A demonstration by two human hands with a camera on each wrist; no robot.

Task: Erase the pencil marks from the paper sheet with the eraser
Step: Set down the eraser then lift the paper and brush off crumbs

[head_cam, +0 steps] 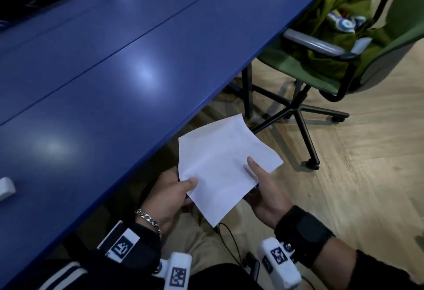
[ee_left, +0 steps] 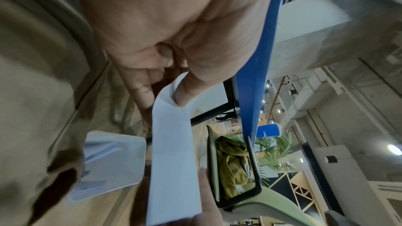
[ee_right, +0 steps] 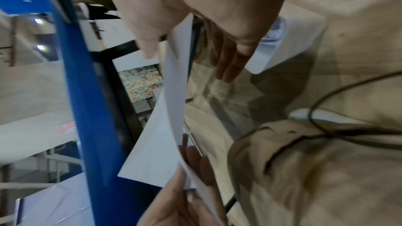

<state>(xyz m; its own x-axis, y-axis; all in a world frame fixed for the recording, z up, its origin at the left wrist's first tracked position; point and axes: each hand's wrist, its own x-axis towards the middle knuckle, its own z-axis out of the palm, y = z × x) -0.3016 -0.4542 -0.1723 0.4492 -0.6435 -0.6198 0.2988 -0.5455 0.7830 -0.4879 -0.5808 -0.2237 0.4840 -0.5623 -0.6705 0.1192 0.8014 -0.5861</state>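
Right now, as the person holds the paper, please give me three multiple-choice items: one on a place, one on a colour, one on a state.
1. Where is the paper sheet?
A. flat on the table
B. held in the air beside the table's edge
C. on the green chair

2. What colour is the table?
A. blue
B. white
C. red

3. How do the hands hold the sheet?
A. only the left hand holds it
B. both hold it, thumbs on top
C. neither touches it

Answers: 1 B, the sheet hangs over the floor and lap. 2 A, the top is blue. 3 B, the right hand also grips an edge.
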